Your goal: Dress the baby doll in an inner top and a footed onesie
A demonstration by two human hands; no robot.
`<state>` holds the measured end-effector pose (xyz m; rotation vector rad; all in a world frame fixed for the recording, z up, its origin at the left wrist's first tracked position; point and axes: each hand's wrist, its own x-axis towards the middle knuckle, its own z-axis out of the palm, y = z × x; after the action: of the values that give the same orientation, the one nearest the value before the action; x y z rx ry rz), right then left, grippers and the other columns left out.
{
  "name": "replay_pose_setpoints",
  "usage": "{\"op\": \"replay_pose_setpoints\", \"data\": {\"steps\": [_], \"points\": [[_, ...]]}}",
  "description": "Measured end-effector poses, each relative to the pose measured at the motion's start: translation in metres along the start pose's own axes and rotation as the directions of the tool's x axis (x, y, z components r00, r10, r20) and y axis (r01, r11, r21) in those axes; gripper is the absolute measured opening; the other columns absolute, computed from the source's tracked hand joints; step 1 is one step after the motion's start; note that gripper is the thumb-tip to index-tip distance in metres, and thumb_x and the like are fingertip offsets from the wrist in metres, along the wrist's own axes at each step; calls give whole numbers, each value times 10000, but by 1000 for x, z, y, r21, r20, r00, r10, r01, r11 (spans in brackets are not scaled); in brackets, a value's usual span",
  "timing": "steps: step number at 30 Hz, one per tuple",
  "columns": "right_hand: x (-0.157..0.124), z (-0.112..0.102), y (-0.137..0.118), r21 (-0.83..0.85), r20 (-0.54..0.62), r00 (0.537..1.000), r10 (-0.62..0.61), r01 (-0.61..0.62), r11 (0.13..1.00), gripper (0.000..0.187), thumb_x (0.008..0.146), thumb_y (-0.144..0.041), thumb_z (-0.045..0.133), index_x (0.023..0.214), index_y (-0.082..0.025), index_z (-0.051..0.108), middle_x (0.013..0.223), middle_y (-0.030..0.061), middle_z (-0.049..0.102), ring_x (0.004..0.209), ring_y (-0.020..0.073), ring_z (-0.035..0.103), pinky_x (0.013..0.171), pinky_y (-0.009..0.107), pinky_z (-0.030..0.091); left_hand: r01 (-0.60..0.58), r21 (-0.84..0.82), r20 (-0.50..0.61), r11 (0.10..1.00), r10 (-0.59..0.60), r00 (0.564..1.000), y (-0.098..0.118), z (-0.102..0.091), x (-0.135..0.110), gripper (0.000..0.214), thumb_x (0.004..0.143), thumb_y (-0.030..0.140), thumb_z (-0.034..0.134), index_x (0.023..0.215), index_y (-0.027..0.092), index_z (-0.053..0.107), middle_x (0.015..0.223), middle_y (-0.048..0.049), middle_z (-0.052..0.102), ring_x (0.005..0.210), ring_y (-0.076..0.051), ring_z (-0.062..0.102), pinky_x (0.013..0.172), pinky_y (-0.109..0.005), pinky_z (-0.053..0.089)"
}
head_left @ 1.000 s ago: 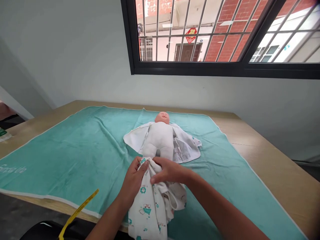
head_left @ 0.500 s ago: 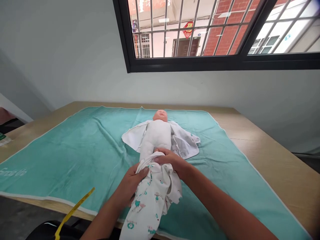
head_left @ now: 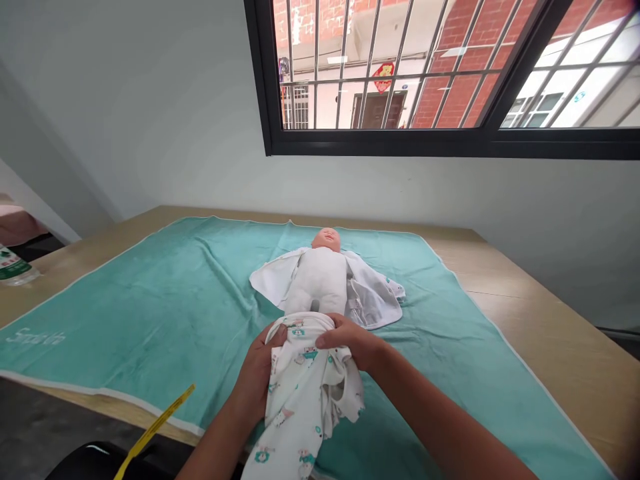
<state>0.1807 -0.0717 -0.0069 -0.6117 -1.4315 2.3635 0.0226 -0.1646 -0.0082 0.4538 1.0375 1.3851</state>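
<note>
A baby doll with a white cloth body lies on its back, head toward the wall. Under and beside its torso a white baby shirt is spread open. Both hands grip the waistband of white printed baby pants, which cover the doll's lower legs and hang toward me. My left hand is closed on the left side of the waistband, thumb on top. On the right side my right hand pinches the fabric, thumb in front. The doll's feet are hidden inside or behind the cloth.
A teal towel covers much of the wooden table. At the far left stands a clear bottle with a green label. A yellow strap sticks up at lower left. Behind the table is a wall with a barred window.
My right hand has drawn back from the doll's crotch to the waistband's right side. The waistband is now spread wider and flatter between both hands. The view has tilted up slightly.
</note>
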Motion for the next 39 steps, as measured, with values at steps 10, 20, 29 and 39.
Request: {"op": "replay_pose_setpoints", "data": {"steps": [10,20,29,39], "points": [[16,-2,14,101,-191,972,-137,159,982,288,557,-107,518,805,-149,657,723,0,621,655,134,550,592,220,416,60,179,328,982,-117,937,-3,-26,0,504,724,409,748,1129,118,678,801,-86,730,745,-234,671,740,-314,511],[5,4,5,-236,11,992,128,-122,964,436,599,-378,823,930,-125,690,894,58,677,794,188,612,715,291,485,102,-232,91,967,-83,992,-13,-23,8,412,646,296,774,992,91,682,808,-119,731,853,-307,685,833,-405,520],[5,14,3,-274,-111,993,38,-68,959,346,711,-420,734,924,-148,702,887,44,680,789,185,614,711,294,485,83,-116,183,990,-61,981,-5,-28,-7,488,645,392,782,1022,92,708,903,-131,733,926,-316,664,832,-382,514],[-2,21,-19,-650,127,974,188,-62,757,373,644,-418,782,910,-164,723,901,30,710,858,229,636,734,285,486,62,-4,12,998,-62,998,-6,-18,-19,458,710,431,746,1013,90,704,781,-115,728,732,-256,678,704,-350,523]]}}
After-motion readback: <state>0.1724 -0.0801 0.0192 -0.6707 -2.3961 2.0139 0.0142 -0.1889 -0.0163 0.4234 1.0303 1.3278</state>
